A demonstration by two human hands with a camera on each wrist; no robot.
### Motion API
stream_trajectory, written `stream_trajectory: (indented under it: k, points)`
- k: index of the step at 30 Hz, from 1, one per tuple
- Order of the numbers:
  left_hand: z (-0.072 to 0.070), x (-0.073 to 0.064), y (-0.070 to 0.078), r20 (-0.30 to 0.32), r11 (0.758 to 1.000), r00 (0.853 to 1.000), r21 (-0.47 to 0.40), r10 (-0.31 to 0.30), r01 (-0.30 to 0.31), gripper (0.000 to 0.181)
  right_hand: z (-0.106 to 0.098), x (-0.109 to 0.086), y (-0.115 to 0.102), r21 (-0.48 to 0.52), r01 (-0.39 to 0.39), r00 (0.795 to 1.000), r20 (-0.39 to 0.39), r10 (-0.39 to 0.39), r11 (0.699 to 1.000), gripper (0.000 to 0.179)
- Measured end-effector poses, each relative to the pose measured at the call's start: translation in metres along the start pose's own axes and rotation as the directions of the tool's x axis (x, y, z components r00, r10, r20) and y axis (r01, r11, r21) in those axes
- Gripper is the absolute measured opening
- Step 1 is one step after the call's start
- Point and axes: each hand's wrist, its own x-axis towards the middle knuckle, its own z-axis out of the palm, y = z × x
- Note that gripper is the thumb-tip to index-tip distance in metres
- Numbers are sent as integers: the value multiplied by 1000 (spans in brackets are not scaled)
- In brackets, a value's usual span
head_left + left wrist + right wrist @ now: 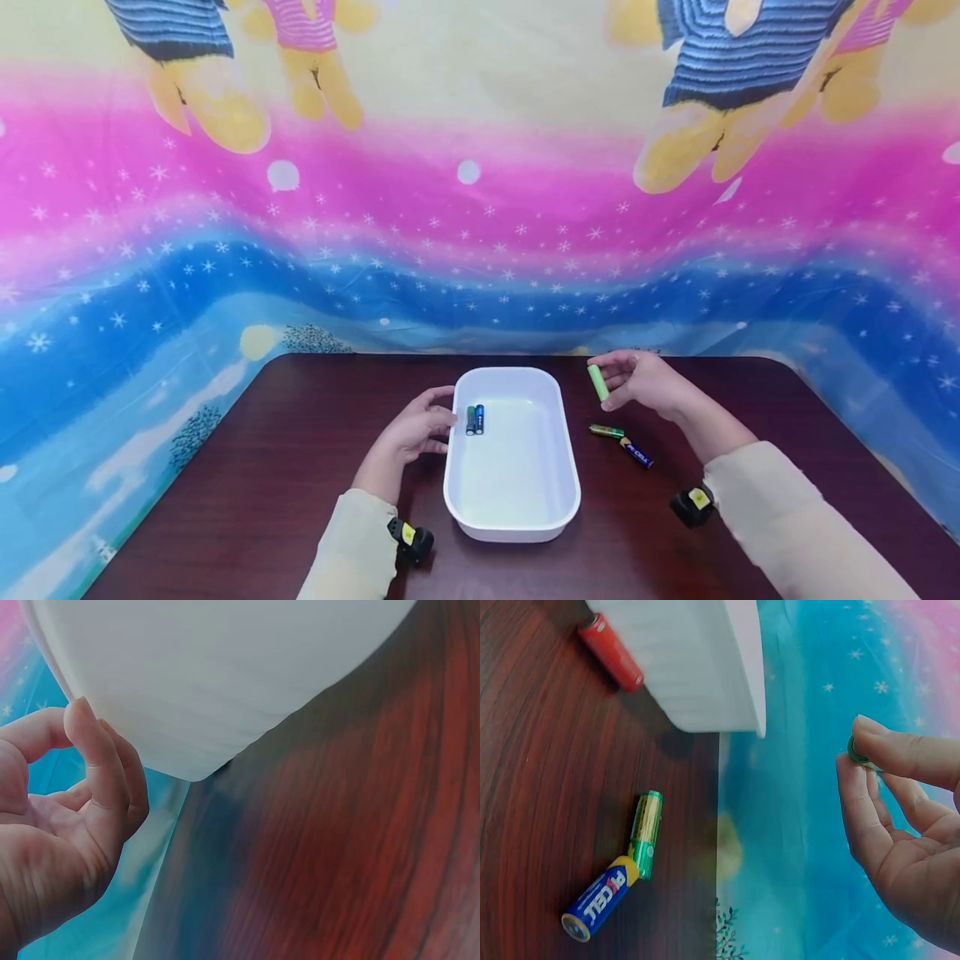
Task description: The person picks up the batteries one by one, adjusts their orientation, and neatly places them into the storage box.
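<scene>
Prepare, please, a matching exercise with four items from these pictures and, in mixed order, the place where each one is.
Items
1. pale green battery
2. PKCELL battery
3. red battery
4. left hand

Places
A. at the rim of the white tray
B. on the table, by the tray's outer wall, seen only in the right wrist view
C. pinched in the right hand
D. at one end of the gold-and-green battery

Right pairs: 1-C, 2-D, 3-B, 4-A
</scene>
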Motion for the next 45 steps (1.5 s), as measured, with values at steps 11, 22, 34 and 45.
stream_trajectory:
  k: [11,22,34,45]
  points:
    - [18,7,2,25,1000,1000,4,-1,1,57,4,7,-5,12,-6,1000,-8,6,1000,67]
    - [39,13,3,58,1000,998,-7,0,0,59,11,16,-16,30,-40,999,-6,40,999,65]
    - [48,17,0,73,1000,997,-24,3,-1,61,44,48,-28,82,-147,989,14,146,986,63]
    - [49,17,0,74,1000,997,-25,0,2,61,75,71,-13,192,-264,964,37,262,945,58]
